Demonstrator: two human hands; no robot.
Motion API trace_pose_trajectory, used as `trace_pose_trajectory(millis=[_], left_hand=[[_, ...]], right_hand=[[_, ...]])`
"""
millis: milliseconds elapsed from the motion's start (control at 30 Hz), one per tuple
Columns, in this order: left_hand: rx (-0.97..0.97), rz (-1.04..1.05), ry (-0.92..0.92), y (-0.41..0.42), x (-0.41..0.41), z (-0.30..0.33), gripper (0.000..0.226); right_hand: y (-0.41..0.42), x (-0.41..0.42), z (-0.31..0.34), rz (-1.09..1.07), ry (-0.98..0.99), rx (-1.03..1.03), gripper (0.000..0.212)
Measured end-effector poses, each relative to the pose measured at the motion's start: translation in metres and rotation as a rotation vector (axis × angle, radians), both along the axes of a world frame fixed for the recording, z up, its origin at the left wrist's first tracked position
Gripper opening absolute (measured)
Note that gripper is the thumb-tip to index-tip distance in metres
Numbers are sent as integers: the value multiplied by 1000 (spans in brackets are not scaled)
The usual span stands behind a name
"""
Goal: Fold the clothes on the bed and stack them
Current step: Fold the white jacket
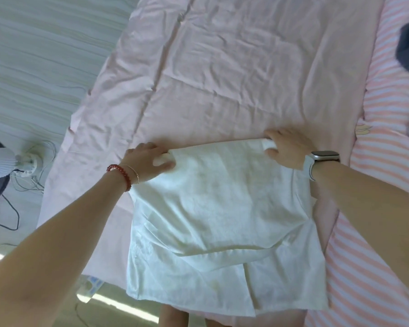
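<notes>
Gripping the far corners of the white garment (222,208) spread on the pink bed (222,79), left hand (149,161) and right hand (286,147) each curl round bunched cloth; uneven pull between them could skew the fold, near hem already overhanging.

You will find no readable text, label, brand or number anywhere in this frame, on any surface shown.

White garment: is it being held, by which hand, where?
Both. The left hand and right hand each grip a far corner of the white garment along its folded far edge.
</notes>
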State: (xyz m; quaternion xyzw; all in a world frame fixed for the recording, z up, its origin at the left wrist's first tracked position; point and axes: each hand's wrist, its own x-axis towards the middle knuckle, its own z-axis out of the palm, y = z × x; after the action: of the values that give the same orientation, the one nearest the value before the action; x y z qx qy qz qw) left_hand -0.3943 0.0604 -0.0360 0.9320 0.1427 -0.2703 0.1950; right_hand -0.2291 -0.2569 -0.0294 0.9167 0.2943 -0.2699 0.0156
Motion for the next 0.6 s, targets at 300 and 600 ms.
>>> trace_pose_trajectory(millis=[300,600], left_hand=[[20,-33,226,27,14,23,30],[404,92,-464,28,81,96,18]], right_hand=[[-14,12,12,-129,63,-9,27],[-7,40,81,-275,-464,243,22]])
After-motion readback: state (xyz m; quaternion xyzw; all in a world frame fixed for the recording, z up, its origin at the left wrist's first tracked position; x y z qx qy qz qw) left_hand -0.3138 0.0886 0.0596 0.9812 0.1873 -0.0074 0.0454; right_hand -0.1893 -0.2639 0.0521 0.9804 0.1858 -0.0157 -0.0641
